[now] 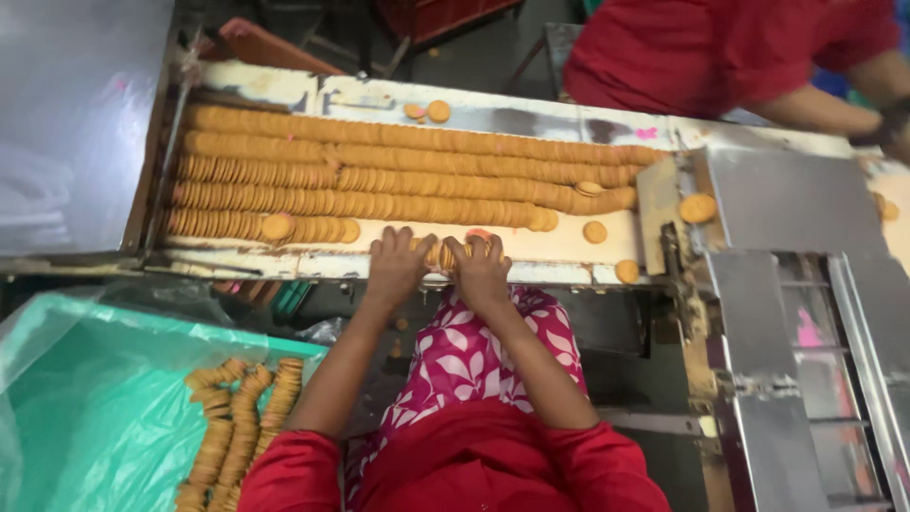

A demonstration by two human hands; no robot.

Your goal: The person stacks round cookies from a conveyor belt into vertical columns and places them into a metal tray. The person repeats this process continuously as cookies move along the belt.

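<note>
Long rows of round golden biscuits (379, 175) stand on edge along a white conveyor (559, 245). At its near edge my left hand (396, 265) and my right hand (480, 270) press together from both sides on a short stack of biscuits (442, 254). Both hands have fingers curled over the stack, which is mostly hidden between them. My forearms reach up from red sleeves over a pink leaf-patterned cloth (469, 356).
A green plastic-lined crate (95, 408) at lower left holds rows of biscuits (237, 417). A steel machine housing (796, 204) and chute stand at right. Loose biscuits (595, 231) lie on the belt. Another person in red (720, 47) works across the conveyor.
</note>
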